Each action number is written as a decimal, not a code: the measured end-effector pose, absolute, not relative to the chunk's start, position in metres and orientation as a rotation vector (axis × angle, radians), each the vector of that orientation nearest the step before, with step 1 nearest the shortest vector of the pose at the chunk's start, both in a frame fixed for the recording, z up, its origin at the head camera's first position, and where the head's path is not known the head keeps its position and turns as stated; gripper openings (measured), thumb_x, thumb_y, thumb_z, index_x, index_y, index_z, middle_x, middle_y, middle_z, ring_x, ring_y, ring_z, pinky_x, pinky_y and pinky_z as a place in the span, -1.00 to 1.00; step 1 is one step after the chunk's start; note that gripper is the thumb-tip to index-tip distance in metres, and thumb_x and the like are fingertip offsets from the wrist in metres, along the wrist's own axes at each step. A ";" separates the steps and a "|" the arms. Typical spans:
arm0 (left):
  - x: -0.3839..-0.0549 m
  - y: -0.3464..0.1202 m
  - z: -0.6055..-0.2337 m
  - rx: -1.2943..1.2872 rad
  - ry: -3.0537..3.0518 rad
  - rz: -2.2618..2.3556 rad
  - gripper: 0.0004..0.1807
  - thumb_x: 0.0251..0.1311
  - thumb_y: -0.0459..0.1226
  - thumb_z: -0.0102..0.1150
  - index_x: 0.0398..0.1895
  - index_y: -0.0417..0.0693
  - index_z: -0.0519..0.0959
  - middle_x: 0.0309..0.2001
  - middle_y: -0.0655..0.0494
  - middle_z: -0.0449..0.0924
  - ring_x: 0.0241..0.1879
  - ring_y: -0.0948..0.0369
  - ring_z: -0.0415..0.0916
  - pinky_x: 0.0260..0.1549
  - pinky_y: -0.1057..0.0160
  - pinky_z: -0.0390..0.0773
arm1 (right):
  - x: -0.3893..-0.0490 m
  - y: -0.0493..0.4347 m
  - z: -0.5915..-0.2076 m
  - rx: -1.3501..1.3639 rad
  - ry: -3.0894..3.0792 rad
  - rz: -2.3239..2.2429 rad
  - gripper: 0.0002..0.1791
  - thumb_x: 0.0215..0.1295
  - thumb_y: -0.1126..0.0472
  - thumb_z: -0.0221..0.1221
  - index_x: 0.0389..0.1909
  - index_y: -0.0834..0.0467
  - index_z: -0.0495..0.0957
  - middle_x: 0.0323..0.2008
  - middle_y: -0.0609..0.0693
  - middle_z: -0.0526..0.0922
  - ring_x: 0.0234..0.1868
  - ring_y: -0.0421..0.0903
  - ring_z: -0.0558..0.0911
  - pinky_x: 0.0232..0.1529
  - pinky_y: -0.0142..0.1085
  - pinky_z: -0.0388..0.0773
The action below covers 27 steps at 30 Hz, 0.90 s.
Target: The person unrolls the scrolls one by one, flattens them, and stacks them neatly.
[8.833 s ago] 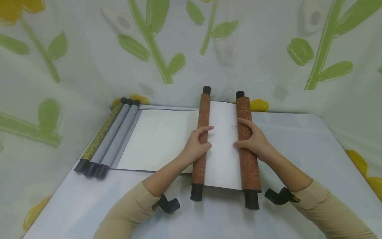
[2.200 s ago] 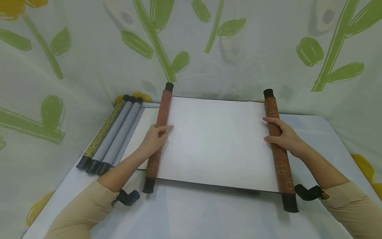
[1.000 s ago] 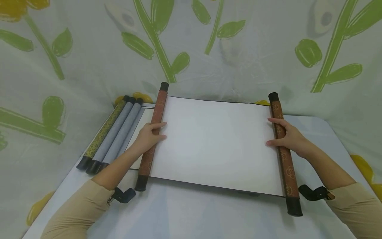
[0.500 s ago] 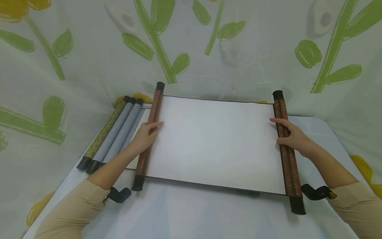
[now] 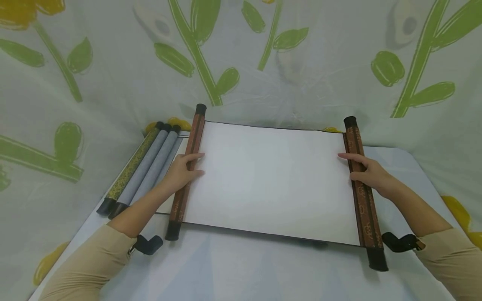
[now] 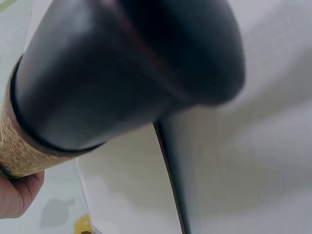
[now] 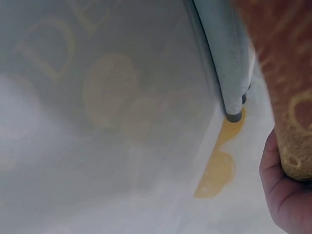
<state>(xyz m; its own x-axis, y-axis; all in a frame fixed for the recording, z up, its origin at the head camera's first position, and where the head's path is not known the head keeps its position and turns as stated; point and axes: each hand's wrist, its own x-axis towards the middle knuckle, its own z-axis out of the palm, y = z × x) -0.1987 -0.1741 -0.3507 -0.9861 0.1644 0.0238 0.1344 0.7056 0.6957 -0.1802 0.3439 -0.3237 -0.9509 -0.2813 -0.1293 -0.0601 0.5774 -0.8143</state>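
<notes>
A scroll with a blank white sheet [image 5: 267, 179] lies stretched between two brown rollers patterned with flowers. My left hand [image 5: 178, 173] grips the left roller [image 5: 178, 205], thumb and forefinger reaching round onto the paper side. Around the right roller [image 5: 368, 213] my right hand [image 5: 370, 172] curls in the same way. Up close in the left wrist view is the roller's black end cap [image 6: 68, 83], with part of the left hand [image 6: 19, 195] behind it. In the right wrist view, the right hand [image 7: 282, 190] holds the brown roller [image 7: 292, 87] at the edge.
Three rolled tubes with black ends, one yellow-patterned [image 5: 132, 167] and two grey [image 5: 150, 167], lie at the left of the table [image 5: 233, 267]. Another pale sheet [image 5: 165, 207] runs underneath the scroll. A grey-blue roller [image 7: 226, 63] shows in the right wrist view.
The brown rollers, close together at first, have moved far apart, the left one leftward and the right one rightward, baring more white sheet. In the last half second they have barely moved.
</notes>
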 end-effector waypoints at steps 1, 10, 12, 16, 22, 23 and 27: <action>-0.199 -0.175 -0.351 0.258 2.864 1.172 -0.41 0.15 -0.32 0.25 0.29 -0.15 0.38 0.18 -0.39 0.27 0.20 -0.24 0.23 0.04 -0.21 0.35 | -0.180 0.344 -0.324 -0.276 2.572 -1.298 -0.28 0.24 0.36 0.12 0.42 0.20 0.10 0.44 0.34 -0.10 0.42 0.32 -0.22 0.22 0.35 -0.15; -0.199 -0.181 -0.354 0.275 2.844 1.175 -0.42 0.16 -0.35 0.23 0.29 -0.14 0.37 0.26 -0.34 0.26 0.31 -0.24 0.11 0.18 -0.26 0.20 | -0.183 0.341 -0.326 -0.224 2.596 -1.190 -0.04 0.09 0.18 0.34 0.44 0.20 0.01 0.45 0.34 -0.14 0.42 0.38 -0.23 0.18 0.43 -0.15; -0.199 -0.182 -0.354 0.281 2.847 1.164 -0.43 0.18 -0.36 0.19 0.30 -0.15 0.36 0.27 -0.35 0.26 0.31 -0.25 0.10 0.18 -0.28 0.18 | -0.183 0.342 -0.327 -0.237 2.594 -1.198 -0.05 0.10 0.20 0.34 0.44 0.21 0.01 0.45 0.33 -0.14 0.42 0.38 -0.24 0.18 0.43 -0.15; -0.198 -0.185 -0.354 0.272 2.847 1.149 -0.47 0.25 -0.39 0.06 0.31 -0.14 0.34 0.28 -0.39 0.18 0.27 -0.25 0.13 0.05 -0.22 0.33 | -0.183 0.345 -0.328 -0.281 2.569 -1.240 -0.12 0.15 0.29 0.27 0.43 0.23 0.00 0.44 0.34 -0.13 0.42 0.36 -0.27 0.19 0.42 -0.17; -0.196 -0.188 -0.352 0.251 2.866 1.108 -0.49 0.27 -0.40 -0.10 0.32 -0.13 0.34 0.16 -0.42 0.22 -0.17 -0.07 0.32 -0.45 0.19 0.40 | -0.183 0.354 -0.329 -0.307 2.520 -1.291 -0.22 0.22 0.39 0.15 0.42 0.23 0.01 0.44 0.35 -0.21 0.42 0.35 -0.31 0.20 0.40 -0.19; -0.196 -0.188 -0.352 0.248 2.873 1.099 -0.49 0.26 -0.41 -0.13 0.31 -0.14 0.34 0.11 -0.41 0.25 -0.25 -0.02 0.30 -0.49 0.22 0.38 | -0.183 0.356 -0.330 -0.309 2.517 -1.294 -0.23 0.23 0.40 0.13 0.42 0.23 0.01 0.44 0.35 -0.22 0.41 0.35 -0.31 0.20 0.40 -0.18; -0.197 -0.189 -0.353 0.242 2.877 1.089 -0.48 0.25 -0.39 -0.16 0.32 -0.15 0.33 0.01 -0.37 0.30 -0.29 -0.02 0.28 -0.44 0.12 0.43 | -0.183 0.359 -0.331 -0.268 2.536 -1.271 -0.19 0.21 0.35 0.18 0.43 0.22 -0.01 0.45 0.35 -0.23 0.41 0.37 -0.29 0.19 0.41 -0.15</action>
<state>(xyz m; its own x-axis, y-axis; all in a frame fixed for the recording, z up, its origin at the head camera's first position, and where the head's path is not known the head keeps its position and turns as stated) -0.1966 -0.1890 -0.3530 -0.9861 0.1661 0.0031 0.1265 0.7386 0.6622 -0.1834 0.3588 -0.3311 -0.9404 -0.2923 -0.1740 -0.0356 0.5933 -0.8042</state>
